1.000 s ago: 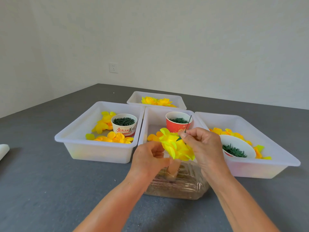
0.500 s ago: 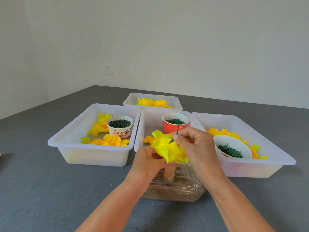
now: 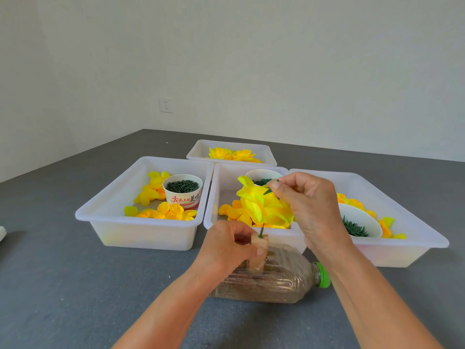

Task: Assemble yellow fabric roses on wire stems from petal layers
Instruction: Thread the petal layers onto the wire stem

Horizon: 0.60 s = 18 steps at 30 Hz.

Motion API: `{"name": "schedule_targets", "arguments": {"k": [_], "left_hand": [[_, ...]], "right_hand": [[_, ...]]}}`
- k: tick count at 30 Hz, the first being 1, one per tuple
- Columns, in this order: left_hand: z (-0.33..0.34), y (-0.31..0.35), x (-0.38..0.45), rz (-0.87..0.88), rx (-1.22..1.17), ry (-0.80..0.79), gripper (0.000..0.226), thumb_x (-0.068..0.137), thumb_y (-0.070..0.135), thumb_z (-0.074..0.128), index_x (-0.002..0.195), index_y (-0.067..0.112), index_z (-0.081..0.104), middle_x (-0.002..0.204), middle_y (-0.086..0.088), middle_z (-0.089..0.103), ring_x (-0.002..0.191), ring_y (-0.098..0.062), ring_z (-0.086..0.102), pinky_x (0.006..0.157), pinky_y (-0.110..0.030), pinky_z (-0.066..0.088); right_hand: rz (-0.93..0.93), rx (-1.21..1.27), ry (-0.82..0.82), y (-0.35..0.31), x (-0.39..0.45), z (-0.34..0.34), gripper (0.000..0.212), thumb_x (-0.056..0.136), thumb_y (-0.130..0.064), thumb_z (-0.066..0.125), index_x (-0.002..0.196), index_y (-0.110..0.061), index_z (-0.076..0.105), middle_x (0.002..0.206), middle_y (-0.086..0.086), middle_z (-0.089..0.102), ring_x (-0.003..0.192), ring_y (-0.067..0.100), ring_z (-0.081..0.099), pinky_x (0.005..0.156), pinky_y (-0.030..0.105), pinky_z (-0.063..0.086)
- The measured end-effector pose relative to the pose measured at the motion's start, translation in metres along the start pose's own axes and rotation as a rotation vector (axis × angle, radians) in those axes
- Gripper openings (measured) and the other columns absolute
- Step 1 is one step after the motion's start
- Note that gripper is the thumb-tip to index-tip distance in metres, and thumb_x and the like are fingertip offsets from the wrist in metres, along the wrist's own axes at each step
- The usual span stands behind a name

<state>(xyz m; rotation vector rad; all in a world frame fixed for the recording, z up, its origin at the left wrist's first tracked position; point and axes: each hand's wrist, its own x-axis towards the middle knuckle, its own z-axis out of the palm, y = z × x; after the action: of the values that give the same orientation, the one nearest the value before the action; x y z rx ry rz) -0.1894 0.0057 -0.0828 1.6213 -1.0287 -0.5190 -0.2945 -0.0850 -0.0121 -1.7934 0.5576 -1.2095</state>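
Over grey flooring (image 3: 75,285), right hand (image 3: 309,205) pinches the yellow rose (image 3: 261,205); left hand (image 3: 226,245) grips a wooden block (image 3: 260,253).

The trays (image 3: 141,230) are smooth, translucent white plastic on a matt grey floor (image 3: 63,285). The ribbed bottle (image 3: 276,280) is clear glossy plastic, the petals (image 3: 261,205) soft yellow cloth.

Clearance, grey surface (image 3: 63,285)
Open at near left; three white trays (image 3: 141,230) abreast and lying bottle (image 3: 271,280) block centre and right.

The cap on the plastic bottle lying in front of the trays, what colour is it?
Bright green; the bottle cap shows clearly in the head view.
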Motion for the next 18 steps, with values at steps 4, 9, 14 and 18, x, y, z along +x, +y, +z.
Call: {"name": "schedule_targets", "arguments": {"k": [4,9,14,18], "left_hand": [[0.001,0.005,-0.001,0.048,-0.106,0.039,0.025,0.067,0.024,0.083,0.084,0.035,0.067,0.084,0.005,0.072,0.079,-0.004,0.066,0.071,-0.019,0.053],[0.006,0.012,-0.002,0.079,-0.182,0.079,0.017,0.080,0.015,0.073,0.067,0.027,0.072,0.069,0.007,0.072,0.067,-0.002,0.063,0.066,-0.016,0.048],[0.004,0.012,-0.001,0.096,-0.070,0.081,0.021,0.081,0.017,0.072,0.063,0.028,0.070,0.060,0.018,0.065,0.060,0.007,0.055,0.061,-0.004,0.040],[0.002,0.012,0.000,0.099,-0.027,0.086,0.020,0.081,0.018,0.072,0.063,0.027,0.071,0.059,0.019,0.064,0.061,0.007,0.054,0.062,-0.004,0.039]], "right_hand": [[0.043,0.063,0.020,-0.001,0.005,0.000,0.019,0.078,-0.007,0.072,0.061,-0.013,0.066,0.045,-0.012,0.057,0.046,-0.002,0.048,0.048,0.012,0.040],[0.032,0.123,0.024,-0.004,0.005,-0.001,0.020,0.078,-0.004,0.071,0.061,-0.015,0.066,0.044,-0.014,0.057,0.043,-0.006,0.048,0.045,0.008,0.038],[0.147,0.253,0.103,-0.010,0.014,-0.009,0.027,0.080,-0.001,0.066,0.058,-0.017,0.067,0.049,-0.008,0.063,0.043,0.000,0.053,0.041,0.011,0.039],[0.495,0.640,0.187,-0.012,0.024,-0.017,0.037,0.081,0.002,0.055,0.048,-0.012,0.063,0.044,0.001,0.059,0.041,0.016,0.056,0.039,0.017,0.045]]}}
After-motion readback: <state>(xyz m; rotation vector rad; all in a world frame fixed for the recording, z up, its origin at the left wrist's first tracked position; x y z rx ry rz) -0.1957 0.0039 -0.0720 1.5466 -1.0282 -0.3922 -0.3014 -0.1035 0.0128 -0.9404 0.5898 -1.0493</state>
